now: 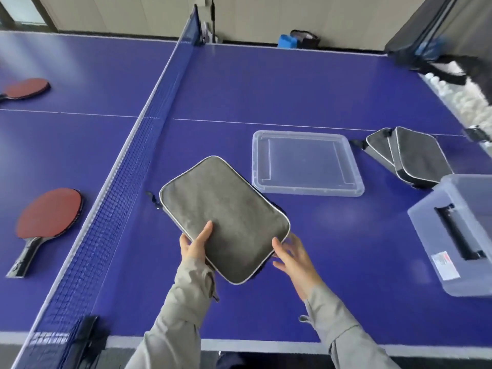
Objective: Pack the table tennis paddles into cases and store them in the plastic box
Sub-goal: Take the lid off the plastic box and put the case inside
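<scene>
- Bright, soft and even throughout; no hard shadows.
- Pale sheen on the table [87, 67] at far left, beneath a bright pane [24, 9] in the top corner; a second faint sheen near the box [426, 230].
- Only a thin, dim shadow under the case [226, 217].
- Strong wide-angle bowing: net [127, 182] and table edges curved.
- Sharp at centre; smeared at the right edge, with balls [463, 99] and box blurred.
- Slight motion blur on the fingers of the right hand [295, 259].

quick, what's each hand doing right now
Left hand: grips the flat grey fabric paddle case by its near edge.
Right hand: open, thumb touching the case's near corner, fingers spread straight.
</scene>
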The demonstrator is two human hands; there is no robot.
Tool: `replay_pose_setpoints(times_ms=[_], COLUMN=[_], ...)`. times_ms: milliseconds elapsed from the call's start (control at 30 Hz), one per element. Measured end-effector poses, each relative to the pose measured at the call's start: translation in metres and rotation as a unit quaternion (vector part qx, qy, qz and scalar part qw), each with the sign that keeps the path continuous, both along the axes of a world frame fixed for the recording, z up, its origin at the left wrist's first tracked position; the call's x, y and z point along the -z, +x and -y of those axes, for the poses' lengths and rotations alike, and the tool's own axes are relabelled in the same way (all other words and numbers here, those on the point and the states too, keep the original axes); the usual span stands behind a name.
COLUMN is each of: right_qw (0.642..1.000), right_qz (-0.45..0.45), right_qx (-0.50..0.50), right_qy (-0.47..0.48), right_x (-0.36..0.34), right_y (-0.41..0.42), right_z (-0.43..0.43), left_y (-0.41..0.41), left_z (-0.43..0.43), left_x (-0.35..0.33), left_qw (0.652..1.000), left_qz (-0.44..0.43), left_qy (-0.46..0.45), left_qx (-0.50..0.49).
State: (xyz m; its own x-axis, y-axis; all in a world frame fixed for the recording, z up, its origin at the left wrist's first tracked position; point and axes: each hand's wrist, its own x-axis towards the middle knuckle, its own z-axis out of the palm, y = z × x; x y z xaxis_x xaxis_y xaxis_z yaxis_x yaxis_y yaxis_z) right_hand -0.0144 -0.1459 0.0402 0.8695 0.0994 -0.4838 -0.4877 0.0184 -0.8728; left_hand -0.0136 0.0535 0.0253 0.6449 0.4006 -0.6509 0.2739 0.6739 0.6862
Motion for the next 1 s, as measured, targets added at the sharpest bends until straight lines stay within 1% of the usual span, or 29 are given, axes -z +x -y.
replay_pose_setpoints(times_ms=[67, 100, 133, 200, 333, 433, 533, 633, 667, 733, 800, 833, 1000], right_qw=[0.992, 0.987, 0.982, 0.973, 0.964, 0.961, 0.964, 0.967, 0.968, 0.969, 0.972, 0.973, 0.973], right_qz=[-0.028, -0.026, -0.023, -0.011, 0.022, 0.046, 0.067, 0.071, 0.071, 0.075, 0.082, 0.085, 0.094], right_qx=[0.043, 0.071, 0.106, 0.182, 0.237, 0.252, 0.245, 0.234, 0.235, 0.23, 0.219, 0.211, 0.21], right_qy=[0.117, 0.145, 0.155, 0.142, 0.12, 0.103, 0.086, 0.065, 0.059, 0.046, 0.033, 0.028, -0.019], right_x=[-0.008, -0.012, -0.016, -0.023, -0.043, -0.066, -0.087, -0.104, -0.108, -0.114, -0.118, -0.119, -0.119], right_y=[-0.013, -0.019, -0.022, -0.035, -0.062, -0.08, -0.093, -0.1, -0.1, -0.098, -0.093, -0.089, -0.051], right_z=[0.021, 0.033, 0.044, 0.078, 0.165, 0.239, 0.309, 0.368, 0.384, 0.412, 0.433, 0.442, 0.484], left_y=[-0.008, -0.014, -0.021, -0.037, -0.061, -0.074, -0.073, -0.056, -0.049, -0.033, -0.02, -0.014, 0.017], left_z=[0.043, 0.066, 0.087, 0.131, 0.207, 0.255, 0.273, 0.274, 0.278, 0.296, 0.316, 0.327, 0.368], left_x=[-0.005, -0.007, -0.009, -0.018, -0.035, -0.051, -0.06, -0.071, -0.076, -0.093, -0.106, -0.108, -0.095], left_qw=[0.998, 0.997, 0.996, 0.995, 0.982, 0.969, 0.964, 0.95, 0.94, 0.905, 0.876, 0.869, 0.872], left_qz=[0.019, 0.029, 0.035, 0.045, 0.105, 0.134, 0.146, 0.168, 0.166, 0.175, 0.182, 0.186, 0.168], left_qy=[-0.05, -0.065, -0.076, -0.086, -0.098, -0.066, -0.071, -0.003, 0.021, 0.057, 0.102, 0.113, 0.112], left_qx=[-0.017, -0.015, -0.008, 0.018, 0.12, 0.195, 0.211, 0.262, 0.297, 0.384, 0.434, 0.445, 0.446])
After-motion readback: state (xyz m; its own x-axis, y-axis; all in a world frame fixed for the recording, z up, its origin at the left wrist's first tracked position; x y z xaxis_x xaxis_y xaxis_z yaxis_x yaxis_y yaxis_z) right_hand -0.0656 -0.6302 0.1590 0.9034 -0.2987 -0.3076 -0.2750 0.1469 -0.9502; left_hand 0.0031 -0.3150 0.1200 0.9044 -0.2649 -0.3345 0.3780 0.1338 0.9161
